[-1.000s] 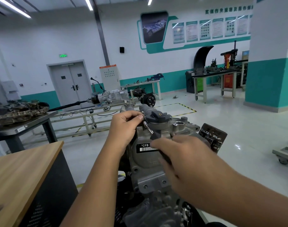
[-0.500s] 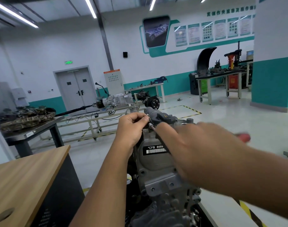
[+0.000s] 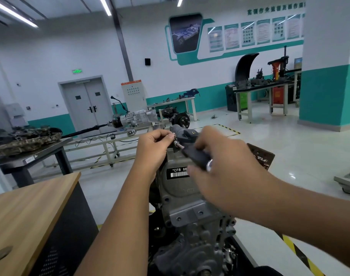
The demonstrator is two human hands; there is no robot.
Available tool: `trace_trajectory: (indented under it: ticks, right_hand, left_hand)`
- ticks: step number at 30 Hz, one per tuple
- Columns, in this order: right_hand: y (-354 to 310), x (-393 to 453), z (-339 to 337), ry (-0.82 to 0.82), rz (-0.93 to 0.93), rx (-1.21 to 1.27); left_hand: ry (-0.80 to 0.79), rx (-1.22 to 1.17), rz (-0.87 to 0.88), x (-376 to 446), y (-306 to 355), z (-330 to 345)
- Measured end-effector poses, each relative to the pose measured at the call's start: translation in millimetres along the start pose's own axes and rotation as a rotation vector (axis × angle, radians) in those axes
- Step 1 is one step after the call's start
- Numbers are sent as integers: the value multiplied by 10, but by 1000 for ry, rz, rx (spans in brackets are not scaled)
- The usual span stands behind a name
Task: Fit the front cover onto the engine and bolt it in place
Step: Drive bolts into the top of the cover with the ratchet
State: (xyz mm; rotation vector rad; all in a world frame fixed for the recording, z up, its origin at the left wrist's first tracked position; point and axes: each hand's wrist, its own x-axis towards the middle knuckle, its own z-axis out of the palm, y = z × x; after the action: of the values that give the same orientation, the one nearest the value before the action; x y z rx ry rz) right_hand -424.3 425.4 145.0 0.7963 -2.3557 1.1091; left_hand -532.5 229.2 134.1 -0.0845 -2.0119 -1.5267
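A wooden surface (image 3: 27, 204) fills the 8 o'clock corner of the view. Beyond it, at 9 o'clock, a dark metal workbench (image 3: 31, 154) carries a heap of grimy engine parts.

At the centre stands the engine (image 3: 190, 226), its grey front cover (image 3: 180, 188) facing the viewer and already seated against the block. A barcode label (image 3: 179, 172) starting "CFB" sits on the cover's upper half.

The left hand (image 3: 153, 148), just to the 10 o'clock side of the cover's top edge, has its fingers curled and its thumb and fingertips pinched together on a small bolt (image 3: 175, 143) at the top of the cover, steadying it.

The right hand (image 3: 226, 168), at about 2 o'clock from the label, is closed round the dark handle of a driver tool (image 3: 196, 156), whose slim metal tip points up and left to meet the bolt between the left fingers.

Further right, at 3 o'clock, part of a dark plate (image 3: 261, 156) shows behind the right hand; what it is cannot be told.

Judging by this, fitting is done and bolting is under way at the top edge. Several bolt holes lower on the cover, around 6 o'clock, look empty, so most of the fastening seems left to do.
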Motion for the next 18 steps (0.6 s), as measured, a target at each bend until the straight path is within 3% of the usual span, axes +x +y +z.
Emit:
trace_trajectory:
  ticks: [2,3,6,8,11,13,15,18]
  right_hand:
    - [-3,10,-100,-189,-438,-643]
    - [-1,43,-154,-222,-583,-828]
    - [25,143,-225,-239,-572,-898]
    - [43,152,-196,-164,-428,-678]
    - [46,115,-121,16,17,70]
    - [56,53,-16,69,196,379]
    - [67,-44,104,92,247,486]
    - [138,-208,241,112,200,423]
  left_hand:
    - [-16,8,7,-17,3,6]
    - [-15,13,-1,-19,7,6]
    - [-21,3,-37,-2,1,1]
    - [-26,-1,-50,9,-8,-3]
    - [-8,3,-21,0,-1,10]
    - [0,12,-21,-18,18,13]
    - [-11,21,-76,-16,46,4]
    - [-49,34,-157,23,87,-28]
